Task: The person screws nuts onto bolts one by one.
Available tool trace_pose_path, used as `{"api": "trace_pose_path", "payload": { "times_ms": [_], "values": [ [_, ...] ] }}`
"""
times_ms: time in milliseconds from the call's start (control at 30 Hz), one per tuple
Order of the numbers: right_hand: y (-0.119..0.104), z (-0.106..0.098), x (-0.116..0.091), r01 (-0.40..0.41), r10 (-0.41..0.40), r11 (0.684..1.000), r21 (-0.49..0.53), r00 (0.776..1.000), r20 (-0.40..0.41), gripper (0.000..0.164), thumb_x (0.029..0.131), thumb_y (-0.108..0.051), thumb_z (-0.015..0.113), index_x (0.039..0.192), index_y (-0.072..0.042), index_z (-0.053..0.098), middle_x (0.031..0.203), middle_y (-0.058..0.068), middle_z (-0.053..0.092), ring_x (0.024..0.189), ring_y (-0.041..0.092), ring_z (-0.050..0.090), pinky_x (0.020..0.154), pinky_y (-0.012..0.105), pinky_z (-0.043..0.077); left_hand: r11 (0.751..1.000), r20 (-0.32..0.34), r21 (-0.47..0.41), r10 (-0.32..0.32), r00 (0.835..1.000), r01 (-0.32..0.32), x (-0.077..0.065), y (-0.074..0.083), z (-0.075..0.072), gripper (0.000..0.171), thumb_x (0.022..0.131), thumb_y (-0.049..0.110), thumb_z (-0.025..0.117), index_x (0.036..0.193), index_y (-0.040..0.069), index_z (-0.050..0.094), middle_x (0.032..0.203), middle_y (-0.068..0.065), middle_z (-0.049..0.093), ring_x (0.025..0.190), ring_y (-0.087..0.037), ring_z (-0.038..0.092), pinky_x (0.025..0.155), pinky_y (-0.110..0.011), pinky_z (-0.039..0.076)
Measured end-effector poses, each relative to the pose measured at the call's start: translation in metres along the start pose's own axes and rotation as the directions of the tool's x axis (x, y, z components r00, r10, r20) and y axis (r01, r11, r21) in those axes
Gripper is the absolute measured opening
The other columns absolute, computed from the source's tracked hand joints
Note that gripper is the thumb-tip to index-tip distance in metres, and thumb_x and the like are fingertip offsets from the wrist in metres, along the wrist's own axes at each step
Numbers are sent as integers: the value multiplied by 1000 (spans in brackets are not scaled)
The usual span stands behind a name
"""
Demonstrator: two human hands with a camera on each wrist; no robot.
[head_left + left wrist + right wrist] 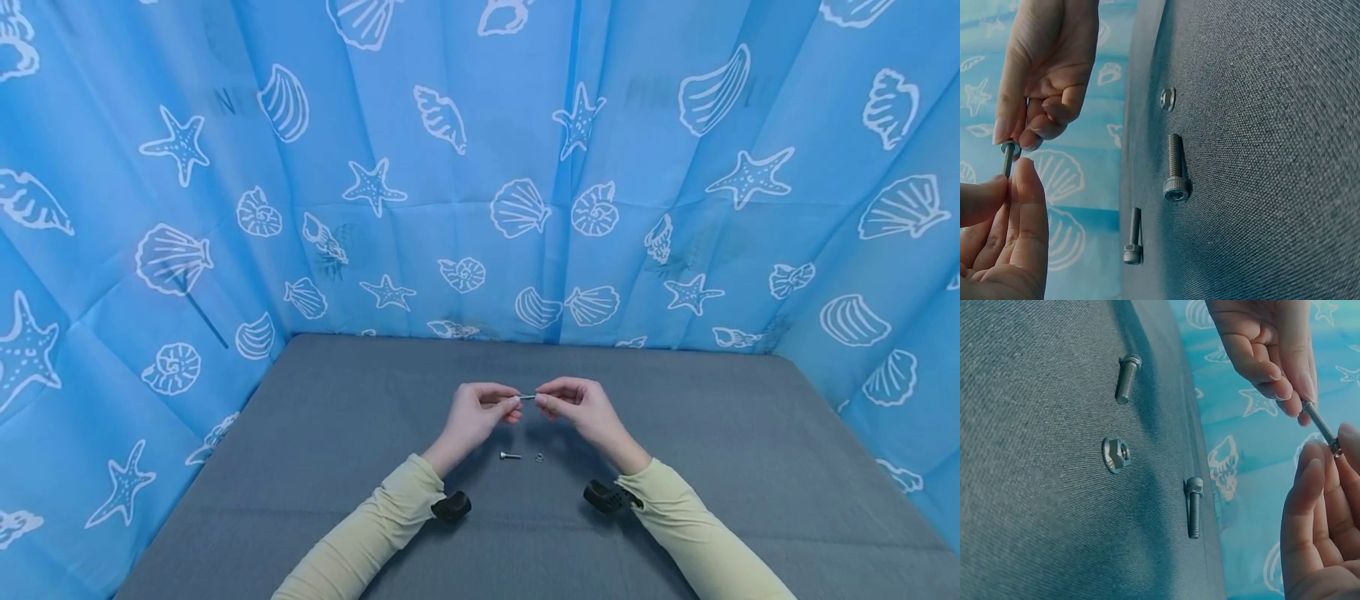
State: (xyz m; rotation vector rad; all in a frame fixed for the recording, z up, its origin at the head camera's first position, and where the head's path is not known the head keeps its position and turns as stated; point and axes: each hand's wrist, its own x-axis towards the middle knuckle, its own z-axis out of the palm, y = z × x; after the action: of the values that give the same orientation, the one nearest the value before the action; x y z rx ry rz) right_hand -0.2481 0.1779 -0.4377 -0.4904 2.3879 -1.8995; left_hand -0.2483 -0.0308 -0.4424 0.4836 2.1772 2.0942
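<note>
In the head view my left hand [476, 414] and right hand [585, 410] meet above the grey table. Between them lies a slim metal bolt [1319, 422], its threaded shank showing in the right wrist view. My left thumb and fingers pinch one end, and the bolt's head is mostly covered by them. My right fingertips pinch a small nut [1010, 147] at the other end; how far it is threaded I cannot tell. Below the hands lie a loose socket-head bolt [1175, 165] and a flange nut [1116, 455].
Another bolt [1194, 506], with a nut up near its head, lies farther back on the grey cloth-covered table [360, 367]; the head view does not show it. Blue shell-print curtains [450, 242] surround the table's back and sides. Black wrist cameras [452, 507] sit at both cuffs.
</note>
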Motion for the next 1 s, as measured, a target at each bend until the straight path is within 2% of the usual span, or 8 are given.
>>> {"api": "trace_pose_path", "payload": {
  "times_ms": [67, 133, 333, 500, 633, 733, 833, 1000],
  "values": [
    [0, 0, 0, -1, 1, 1000, 11, 1000, -3, 28, 89, -19, 70, 105, 4, 67, 93, 21, 68, 85, 42, 63, 72, 46, 56, 1000, 2, -4, 2, 1000, -2, 0, 0, 0, 17, 90, 4, 66, 102, -7, 69, 86, -20, 70, 74, -24, 71, 75, -49, 56],
    [1, 0, 0, 10, -10, 1000, 24, 1000, 3, 30, 90, -17, 69, 106, 7, 64, 92, 19, 68, 84, 40, 64, 71, 42, 57, 1000, 2, -9, 6, 1000, -6, -1, 0, 0, 16, 90, 5, 66, 101, -6, 70, 86, -20, 70, 74, -24, 71, 75, -49, 56],
    [0, -1, 0, 29, -30, 999, 43, 999, 26, 28, 90, -12, 68, 108, 9, 63, 98, 25, 66, 80, 21, 68, 69, 32, 57, 1000, -1, -5, 4, 1000, -4, -1, 0, 0, 19, 90, 6, 66, 103, -8, 68, 87, -21, 70, 76, -27, 70, 75, -47, 57],
    [-1, -1, 0, 32, -32, 999, 20, 999, 27, 29, 90, -14, 68, 108, 9, 65, 97, 25, 67, 80, 21, 67, 71, 34, 57, 1000, 8, -23, -8, 1000, 8, -1, 3, 0, 20, 91, 2, 64, 105, -11, 66, 91, -26, 68, 80, -33, 70, 76, -49, 55],
    [-1, -1, -1, 27, -27, 1000, -5, 1000, 17, 30, 91, -17, 67, 107, 8, 66, 96, 25, 67, 81, 22, 67, 73, 40, 57, 1000, 23, -23, -15, 1000, 16, -5, 13, 0, 18, 91, -2, 62, 104, -13, 66, 90, -28, 67, 83, -40, 68, 78, -53, 54],
    [-1, -1, -1, 22, -22, 1000, 3, 1000, 15, 28, 91, -17, 67, 107, 7, 65, 96, 22, 67, 82, 22, 67, 74, 40, 57, 1000, 28, -20, -15, 1000, 15, -7, 17, 1, 18, 91, -3, 61, 104, -15, 65, 90, -30, 67, 84, -44, 66, 78, -54, 53],
    [-1, -1, -1, 22, -23, 999, 27, 999, 22, 24, 91, -13, 67, 106, 6, 64, 96, 21, 67, 81, 21, 67, 72, 34, 57, 999, 23, -29, -12, 1000, 13, -6, 12, 1, 19, 91, -3, 61, 105, -16, 64, 92, -32, 66, 83, -42, 67, 77, -53, 54],
    [-8, -2, -3, 2, -5, 999, 50, 999, 48, 18, 91, -3, 64, 106, 7, 64, 101, 30, 64, 81, 22, 68, 70, 30, 57, 1000, 4, -20, -18, 1000, 18, -2, 0, 1, 21, 91, 3, 64, 105, -11, 67, 92, -29, 67, 77, -29, 70, 75, -48, 56]
  ]
}}
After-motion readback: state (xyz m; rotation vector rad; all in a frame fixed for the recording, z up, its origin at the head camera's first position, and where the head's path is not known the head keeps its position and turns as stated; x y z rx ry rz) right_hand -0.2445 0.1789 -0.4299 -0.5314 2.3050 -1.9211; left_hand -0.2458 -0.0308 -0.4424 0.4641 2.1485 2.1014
